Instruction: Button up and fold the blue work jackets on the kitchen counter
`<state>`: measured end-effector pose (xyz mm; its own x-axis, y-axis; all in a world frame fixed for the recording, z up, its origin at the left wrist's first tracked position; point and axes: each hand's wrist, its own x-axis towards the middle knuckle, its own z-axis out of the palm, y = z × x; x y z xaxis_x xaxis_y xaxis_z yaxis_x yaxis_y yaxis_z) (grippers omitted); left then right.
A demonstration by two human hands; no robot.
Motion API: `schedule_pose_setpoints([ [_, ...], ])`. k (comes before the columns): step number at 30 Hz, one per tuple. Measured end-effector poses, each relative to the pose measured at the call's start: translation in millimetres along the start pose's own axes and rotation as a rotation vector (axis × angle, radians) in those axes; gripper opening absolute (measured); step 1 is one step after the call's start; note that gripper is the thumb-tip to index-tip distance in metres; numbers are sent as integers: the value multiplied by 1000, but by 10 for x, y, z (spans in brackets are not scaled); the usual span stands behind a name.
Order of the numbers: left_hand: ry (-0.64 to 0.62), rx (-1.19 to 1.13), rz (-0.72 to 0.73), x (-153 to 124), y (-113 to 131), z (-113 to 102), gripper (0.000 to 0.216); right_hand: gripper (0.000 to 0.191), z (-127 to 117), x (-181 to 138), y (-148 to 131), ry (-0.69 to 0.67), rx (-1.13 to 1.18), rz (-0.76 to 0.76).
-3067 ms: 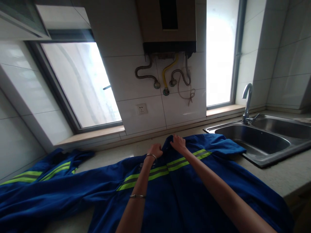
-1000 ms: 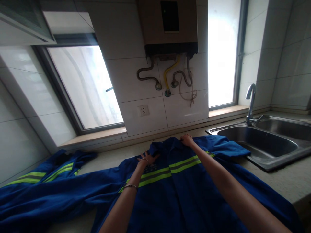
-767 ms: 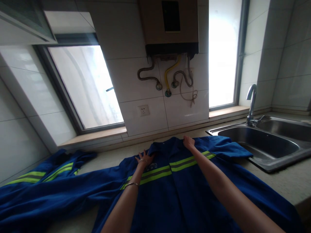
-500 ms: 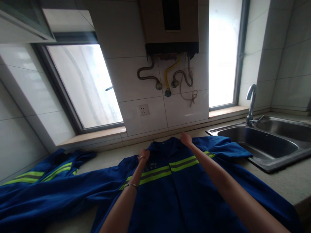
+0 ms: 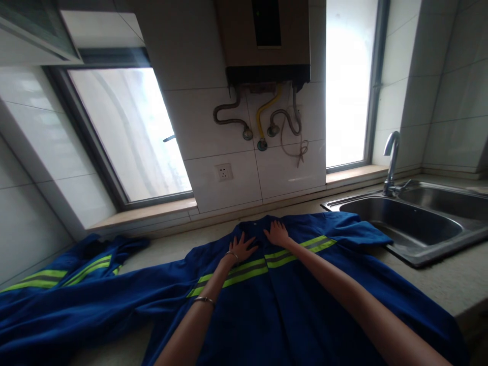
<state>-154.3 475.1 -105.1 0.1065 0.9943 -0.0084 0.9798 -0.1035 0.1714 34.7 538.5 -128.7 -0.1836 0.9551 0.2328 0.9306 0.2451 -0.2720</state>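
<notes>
A blue work jacket (image 5: 244, 315) with yellow-green and grey reflective stripes lies spread, front up, on the countertop (image 5: 168, 248). Its collar points toward the wall and one sleeve stretches out to the left. My left hand (image 5: 240, 250) rests with fingers spread on the chest, just below the collar. On the other side of the front opening, my right hand (image 5: 277, 234) lies flat by the collar, its fingers apart. Neither hand grips the cloth. Bracelets circle my left wrist and forearm.
Another blue striped garment (image 5: 76, 262) lies bunched at the left. To the right is a steel double sink (image 5: 404, 218) with a faucet (image 5: 391, 162); the jacket's right sleeve reaches its edge. A water heater (image 5: 269, 40) with pipes hangs on the tiled wall above a socket (image 5: 223, 172).
Both hands have let go of the jacket's collar and shoulder area and moved inward, opening flat onto the upper chest. The jacket lies nearly as before.
</notes>
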Motion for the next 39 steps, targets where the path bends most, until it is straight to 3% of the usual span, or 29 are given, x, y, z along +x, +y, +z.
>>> schedule_pose_setpoints([
  [6, 66, 61, 366, -150, 6, -123, 36, 74, 15, 0, 33, -14, 43, 20],
  [8, 34, 52, 401, -203, 23, -147, 34, 73, 7, -12, 25, 3, 54, 18],
  [16, 78, 39, 242, -208, 93, -268, 20, 65, -53, 16, 84, -39, 52, -5],
  [22, 122, 57, 123, -92, 480, -41, 61, 65, -150, -47, 147, 47, 20, -72],
  [26, -36, 76, 94, -91, 586, 201, 83, 77, -117, -95, 154, -73, 4, -56],
  [28, -44, 75, 85, -97, 590, 259, 85, 78, -87, -99, 155, -118, 5, -34],
  [33, 33, 85, 136, -145, 639, 254, 74, 75, -66, -103, 172, -83, -5, -66],
  [39, 4, 115, 225, -199, 693, 260, 56, 61, -117, -92, 256, 123, 12, -45],
])
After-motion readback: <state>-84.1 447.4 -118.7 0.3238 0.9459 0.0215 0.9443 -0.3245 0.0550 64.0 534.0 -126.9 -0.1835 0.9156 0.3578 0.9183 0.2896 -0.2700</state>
